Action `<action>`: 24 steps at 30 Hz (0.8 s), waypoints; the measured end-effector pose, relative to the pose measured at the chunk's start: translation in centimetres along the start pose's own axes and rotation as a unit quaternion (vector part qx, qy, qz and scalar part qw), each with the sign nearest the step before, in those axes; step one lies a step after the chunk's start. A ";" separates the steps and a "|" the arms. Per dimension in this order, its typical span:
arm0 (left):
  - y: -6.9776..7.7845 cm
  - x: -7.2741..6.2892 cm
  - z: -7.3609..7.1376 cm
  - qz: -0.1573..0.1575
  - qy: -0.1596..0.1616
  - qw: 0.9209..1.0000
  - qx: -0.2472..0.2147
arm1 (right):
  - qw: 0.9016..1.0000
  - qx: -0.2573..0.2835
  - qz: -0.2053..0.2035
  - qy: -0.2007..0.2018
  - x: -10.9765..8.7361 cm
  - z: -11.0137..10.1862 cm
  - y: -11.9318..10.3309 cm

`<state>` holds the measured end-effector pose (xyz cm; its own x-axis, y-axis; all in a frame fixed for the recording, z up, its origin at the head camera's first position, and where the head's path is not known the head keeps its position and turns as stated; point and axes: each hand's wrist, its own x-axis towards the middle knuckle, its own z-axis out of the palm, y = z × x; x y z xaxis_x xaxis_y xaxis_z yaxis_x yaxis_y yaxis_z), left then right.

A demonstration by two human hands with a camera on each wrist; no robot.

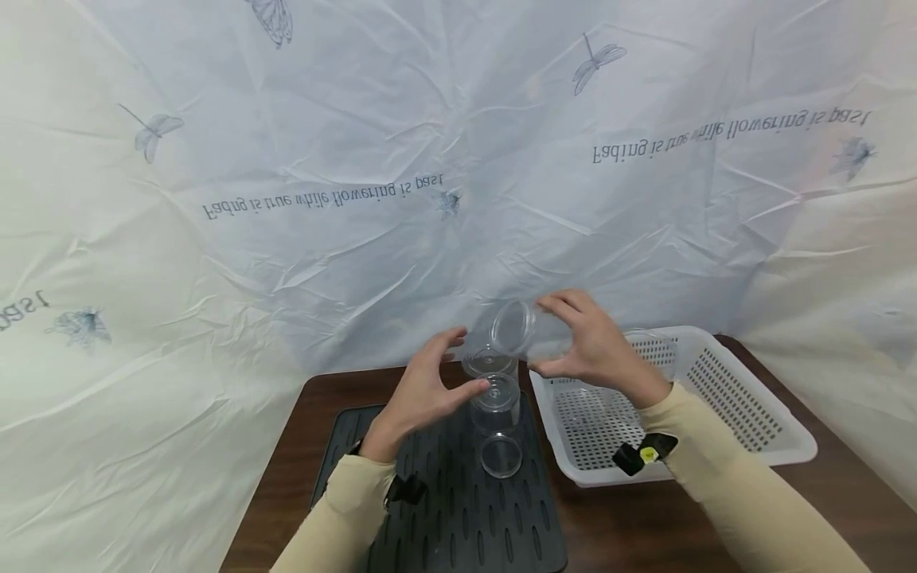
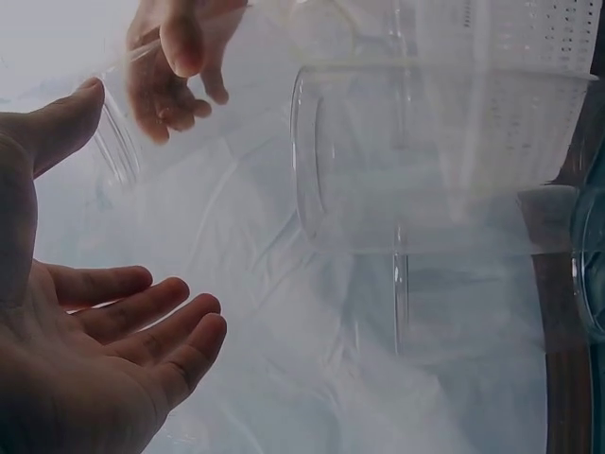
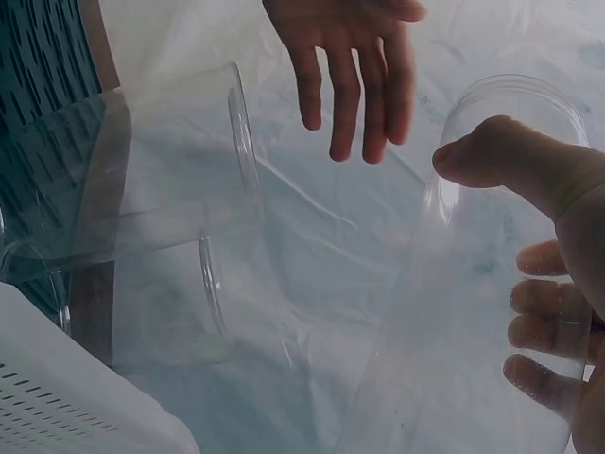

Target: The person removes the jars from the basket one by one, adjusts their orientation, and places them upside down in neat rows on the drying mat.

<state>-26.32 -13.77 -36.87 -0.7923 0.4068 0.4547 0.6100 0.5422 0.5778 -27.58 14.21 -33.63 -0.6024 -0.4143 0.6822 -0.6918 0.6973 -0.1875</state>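
My right hand (image 1: 591, 342) grips a clear cylindrical container (image 1: 548, 334), thumb on one side and fingers round the other. The container is tilted, its round end towards my left hand. My left hand (image 1: 423, 390) is spread with straight fingers; in the left wrist view its thumb (image 2: 71, 123) overlaps the held container's end. Below the hands, a clear container (image 1: 496, 406) stands on a dark ridged mat (image 1: 437, 525), with another clear container (image 1: 490, 362) behind it. A clear circular edge (image 1: 501, 456) shows on the mat in front.
A white perforated basket (image 1: 745, 398) stands to the right of the mat, with clear plastic inside partly hidden by my right arm. Both mat and basket rest on a brown wooden table (image 1: 616, 525). A pale printed sheet (image 1: 458, 239) hangs close behind the table.
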 end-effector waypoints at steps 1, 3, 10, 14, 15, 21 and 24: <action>0.1 0.1 0.0 0.000 -0.001 1.000 -0.003 | 1.000 0.001 0.000 -0.002 0.0 0.0 -0.1; 0.2 0.1 0.0 -0.002 0.000 1.000 -0.011 | 1.000 0.002 -0.002 -0.006 0.1 0.1 -0.2; 0.7 0.5 0.2 0.011 -0.001 0.999 -0.032 | 1.000 -0.006 -0.003 -0.027 0.0 0.6 -0.7; 0.8 0.7 0.4 0.022 0.003 0.999 -0.044 | 0.999 -0.013 -0.011 -0.032 0.0 0.9 -0.9; 0.8 0.7 0.5 0.027 0.005 0.998 -0.049 | 0.999 -0.014 -0.012 -0.033 0.0 0.9 -0.9; 1.1 0.9 0.6 0.043 0.009 0.997 -0.063 | 0.998 -0.028 -0.030 -0.038 -0.1 1.3 -1.1; 1.3 1.0 0.6 0.050 0.008 0.996 -0.070 | 0.997 -0.044 -0.054 -0.034 0.0 1.6 -1.2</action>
<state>-26.32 -12.25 -36.11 -0.7275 0.4410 0.5255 0.6828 0.3908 0.6173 -27.35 12.41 -34.56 -0.5537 -0.5264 0.6452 -0.7183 0.6939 -0.0503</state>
